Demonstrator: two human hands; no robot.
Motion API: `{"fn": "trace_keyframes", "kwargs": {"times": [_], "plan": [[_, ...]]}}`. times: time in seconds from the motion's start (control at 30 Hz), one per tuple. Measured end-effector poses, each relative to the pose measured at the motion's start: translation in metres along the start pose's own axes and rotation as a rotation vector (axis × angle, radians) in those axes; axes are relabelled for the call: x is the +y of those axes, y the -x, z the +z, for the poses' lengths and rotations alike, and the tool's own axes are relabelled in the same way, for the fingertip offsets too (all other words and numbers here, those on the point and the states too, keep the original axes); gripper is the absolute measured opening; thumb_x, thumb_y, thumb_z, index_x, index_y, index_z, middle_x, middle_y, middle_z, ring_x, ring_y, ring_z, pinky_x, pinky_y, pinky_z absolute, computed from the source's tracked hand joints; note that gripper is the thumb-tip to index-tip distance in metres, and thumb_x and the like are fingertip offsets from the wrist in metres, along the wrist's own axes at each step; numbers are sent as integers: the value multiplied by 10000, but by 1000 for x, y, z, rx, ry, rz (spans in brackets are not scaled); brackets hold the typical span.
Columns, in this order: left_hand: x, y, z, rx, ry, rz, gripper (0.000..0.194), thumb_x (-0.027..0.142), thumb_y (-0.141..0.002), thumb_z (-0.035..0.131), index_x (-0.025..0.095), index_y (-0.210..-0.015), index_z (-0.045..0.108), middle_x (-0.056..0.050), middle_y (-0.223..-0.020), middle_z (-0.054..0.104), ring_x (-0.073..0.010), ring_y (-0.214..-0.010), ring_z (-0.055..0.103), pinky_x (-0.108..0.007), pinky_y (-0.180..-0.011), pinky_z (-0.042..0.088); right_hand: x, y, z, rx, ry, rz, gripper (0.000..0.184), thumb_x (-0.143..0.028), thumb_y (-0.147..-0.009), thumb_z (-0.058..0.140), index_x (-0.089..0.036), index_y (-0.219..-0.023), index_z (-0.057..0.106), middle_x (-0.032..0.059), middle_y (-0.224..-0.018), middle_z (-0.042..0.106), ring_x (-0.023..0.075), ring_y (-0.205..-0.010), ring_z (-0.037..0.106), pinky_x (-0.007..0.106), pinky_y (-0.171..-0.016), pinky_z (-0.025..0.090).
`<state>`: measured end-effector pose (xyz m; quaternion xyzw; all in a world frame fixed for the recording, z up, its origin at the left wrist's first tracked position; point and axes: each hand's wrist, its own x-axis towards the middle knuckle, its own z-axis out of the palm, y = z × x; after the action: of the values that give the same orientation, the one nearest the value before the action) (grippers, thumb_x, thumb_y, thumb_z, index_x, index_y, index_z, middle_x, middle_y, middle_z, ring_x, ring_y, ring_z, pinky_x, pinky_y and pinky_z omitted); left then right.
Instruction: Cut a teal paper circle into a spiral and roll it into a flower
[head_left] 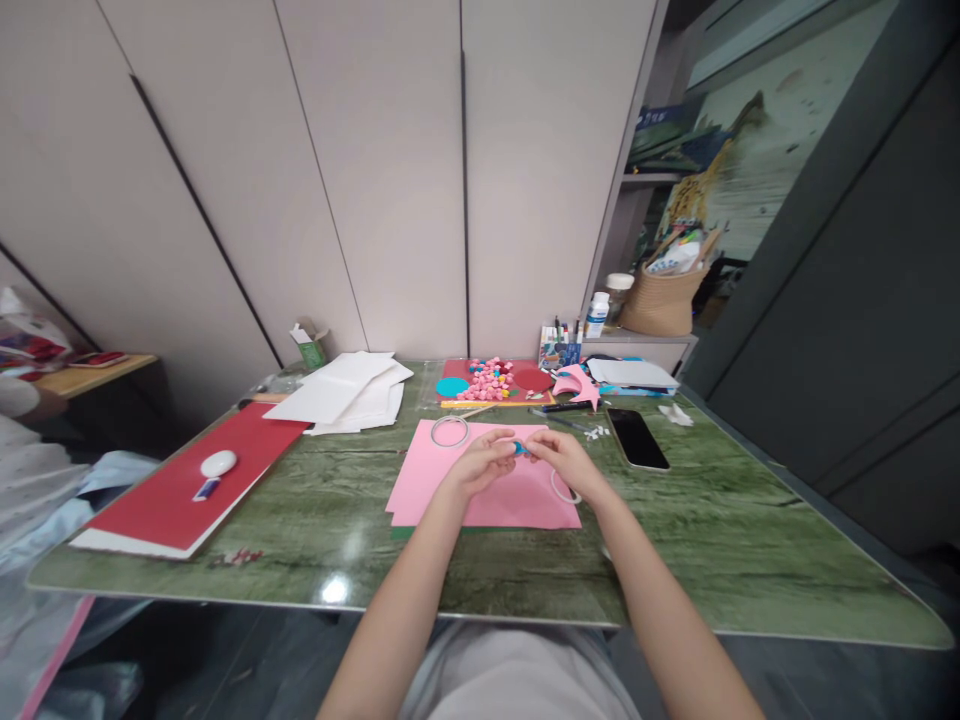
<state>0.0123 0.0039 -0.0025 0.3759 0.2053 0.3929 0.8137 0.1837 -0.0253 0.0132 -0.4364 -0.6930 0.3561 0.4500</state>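
Note:
Between my fingertips is a small blue piece [519, 449], perhaps folded paper; it is too small to make out its exact kind. My left hand [484, 462] pinches it from the left, and my right hand [561, 458] closes on its right side. Both hands hover over pink paper sheets [427, 490], which lie on a green sheet [405, 533]. A roll of tape [433, 432] rests on the pink paper's upper left. Partly behind my right wrist lies another pale ring [556, 490], likely tape too.
Behind the pink paper, a red sheet carries a pile of small pink pieces [489, 382] and a blue disc [452, 387]. A phone [637, 440] lies right. White papers [337, 390] and a red sheet [165, 500] are left. Pens stand in a box [559, 350] at the back.

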Motion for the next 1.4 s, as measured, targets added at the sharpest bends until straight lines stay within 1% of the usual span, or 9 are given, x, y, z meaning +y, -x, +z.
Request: {"fn": "trace_keyframes", "kwargs": {"times": [0.13,0.23,0.37,0.67,0.73,0.9,0.97,1.17,1.4], "plan": [[2,3,3,-20,7,-18,410,156,-572,725,161,-934,532,-1,-706,583,-53,-567,505,-215,-594,337,-8,2,1,-12,20,-40,221,-356,-772,502,-172,-690,591,11,-643,576,134,-620,522,241,-603,408],[3,4,4,-19,4,-17,418,159,-569,727,164,-940,534,-13,-741,590,-60,-590,515,-220,-603,340,-10,3,-1,-5,48,-59,225,-351,-783,491,-173,-700,601,14,-648,588,140,-633,532,250,-635,411],[3,3,3,-22,-1,-17,409,165,-573,725,167,-937,537,-24,-775,601,-73,-624,528,-223,-612,342,-7,3,-5,-17,82,-64,226,-340,-788,488,-181,-750,643,29,-696,634,162,-678,567,273,-682,417],[1,1,-2,-16,15,-42,400,152,-579,720,163,-936,539,-17,-751,598,-59,-581,520,-225,-607,347,-2,4,-7,-28,102,-58,187,-305,-763,523,-191,-811,662,39,-779,656,162,-665,583,271,-645,435],[1,1,-2,-14,15,-46,392,150,-585,717,162,-936,541,-18,-748,598,-59,-579,519,-226,-609,354,-2,4,-6,-22,124,-65,185,-302,-769,516,-190,-806,658,38,-771,653,160,-664,582,268,-642,431],[1,0,-2,-2,71,-52,394,142,-590,715,157,-945,543,-31,-754,595,-101,-698,563,-219,-621,364,-3,5,-2,20,228,-109,178,-290,-800,476,-191,-758,617,20,-713,626,146,-651,558,254,-638,407],[0,0,-3,-7,87,-50,389,133,-596,709,155,-947,543,-25,-732,587,-96,-685,559,-208,-602,357,-4,5,0,46,261,-123,171,-285,-806,466,-192,-748,597,12,-694,611,138,-639,546,246,-632,402],[-1,-2,-6,-3,88,-44,378,132,-611,698,160,-952,536,-27,-770,590,-102,-718,564,-219,-630,370,-3,6,1,58,309,-151,173,-278,-813,460,-192,-819,610,22,-787,632,131,-658,554,242,-642,405],[-1,-3,-8,-6,93,-47,359,125,-620,692,160,-942,535,-17,-758,586,-101,-729,567,-217,-632,365,-2,6,1,76,395,-208,165,-269,-827,448,-202,-829,600,32,-815,632,148,-729,561,249,-676,404]]}}
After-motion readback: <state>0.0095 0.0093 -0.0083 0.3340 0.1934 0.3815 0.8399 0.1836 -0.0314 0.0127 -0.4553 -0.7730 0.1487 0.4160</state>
